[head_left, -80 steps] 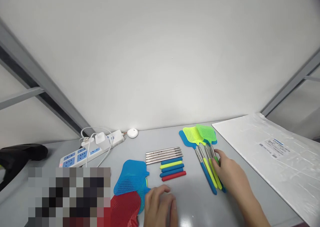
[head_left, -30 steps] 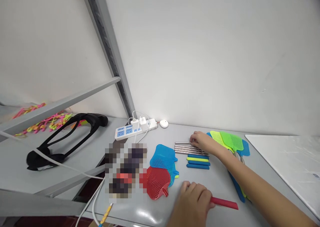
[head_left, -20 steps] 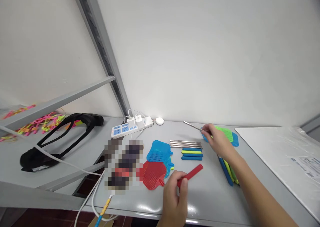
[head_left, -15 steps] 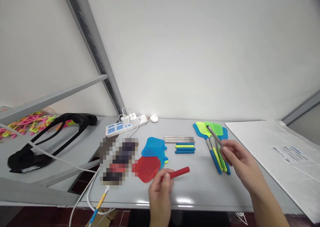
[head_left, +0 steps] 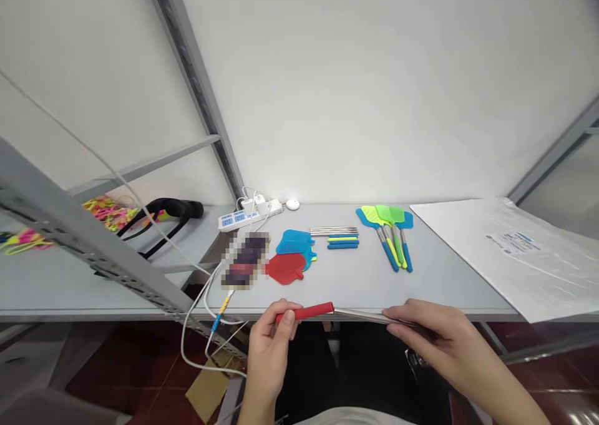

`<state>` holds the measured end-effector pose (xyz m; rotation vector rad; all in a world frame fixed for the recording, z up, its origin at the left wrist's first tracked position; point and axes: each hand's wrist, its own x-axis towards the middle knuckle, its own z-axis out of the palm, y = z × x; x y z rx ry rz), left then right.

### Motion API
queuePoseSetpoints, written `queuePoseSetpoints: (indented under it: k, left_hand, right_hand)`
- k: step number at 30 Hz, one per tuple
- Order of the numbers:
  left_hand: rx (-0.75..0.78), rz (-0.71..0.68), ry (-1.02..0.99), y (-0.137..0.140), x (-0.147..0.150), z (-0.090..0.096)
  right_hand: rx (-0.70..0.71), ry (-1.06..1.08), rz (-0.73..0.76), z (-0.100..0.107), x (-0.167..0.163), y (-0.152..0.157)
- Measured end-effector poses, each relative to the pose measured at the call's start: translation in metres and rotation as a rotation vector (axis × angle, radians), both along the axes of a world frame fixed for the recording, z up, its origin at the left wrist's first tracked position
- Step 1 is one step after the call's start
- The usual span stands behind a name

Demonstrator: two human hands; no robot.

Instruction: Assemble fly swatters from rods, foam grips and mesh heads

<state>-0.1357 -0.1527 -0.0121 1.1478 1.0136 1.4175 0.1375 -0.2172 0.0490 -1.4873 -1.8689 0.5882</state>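
Observation:
My left hand (head_left: 271,344) is closed around a red handle sleeve (head_left: 314,311), held level in front of the table edge. From the other side my right hand (head_left: 435,331) grips a metal rod (head_left: 358,314). The rod's tip meets the sleeve's end; whether it is inside, I cannot tell. Beyond the left hand lie a red fly swatter head (head_left: 286,269) and blue swatter heads (head_left: 294,241), partly overlapping. Beside them are a row of metal rods (head_left: 333,231) and some blue and yellow handle sleeves (head_left: 343,245). Whole fly swatters (head_left: 395,241) in blue, yellow and green lie fanned out to the right.
At the left a white power strip (head_left: 250,216) with plugs, a blurred-out device (head_left: 246,261) and loose white cables occupy the table. A large white wrapped sheet (head_left: 472,244) covers the right side. A grey metal post (head_left: 196,82) rises on the left, with a black strap (head_left: 163,225) beyond.
Both hands have drawn back towards my body and closer together. The rod came down from above the swatters to the red sleeve's end. The view has tilted lower.

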Motion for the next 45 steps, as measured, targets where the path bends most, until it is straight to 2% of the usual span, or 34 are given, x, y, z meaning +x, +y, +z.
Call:
queuePoseSetpoints:
  k: [3,9,16,20,23,25,29,36,40,42,45]
  left_hand:
    - [0.073,0.017,0.078,-0.004,-0.008,0.012]
    - [0.119,-0.102,0.163,-0.010,-0.018,0.022]
    - [0.209,-0.225,0.297,-0.018,-0.017,0.028]
    - [0.193,-0.260,0.415,-0.024,-0.010,0.033]
    - [0.192,-0.365,0.550,-0.029,0.002,0.037]
    - [0.180,-0.441,0.569,-0.031,0.011,0.038]
    - [0.149,-0.482,0.543,-0.029,0.017,0.036]
    - [0.122,-0.301,0.403,-0.020,-0.003,0.033]
    - [0.068,-0.351,0.134,-0.013,-0.009,0.029]
    - [0.061,-0.327,-0.019,-0.011,-0.012,0.026]
    - [0.032,-0.279,-0.126,-0.008,-0.019,0.023]
  right_hand:
    - [0.061,-0.015,0.004,-0.001,-0.003,-0.011]
    - [0.171,-0.040,0.044,0.003,-0.003,-0.023]
    - [0.171,-0.092,0.079,0.011,0.006,-0.035]
    - [0.214,-0.204,0.022,0.015,0.003,-0.041]
    - [0.147,-0.224,0.064,0.016,-0.011,-0.040]
    - [0.083,-0.193,0.093,0.016,-0.022,-0.036]
    - [0.024,-0.170,0.082,0.014,-0.031,-0.027]
    - [-0.128,-0.124,0.067,0.010,-0.026,-0.018]
    - [-0.180,-0.095,0.132,0.004,-0.037,-0.008]
    - [-0.179,-0.090,0.185,0.001,-0.047,-0.001]
    - [-0.144,-0.144,0.236,-0.001,-0.064,0.014]
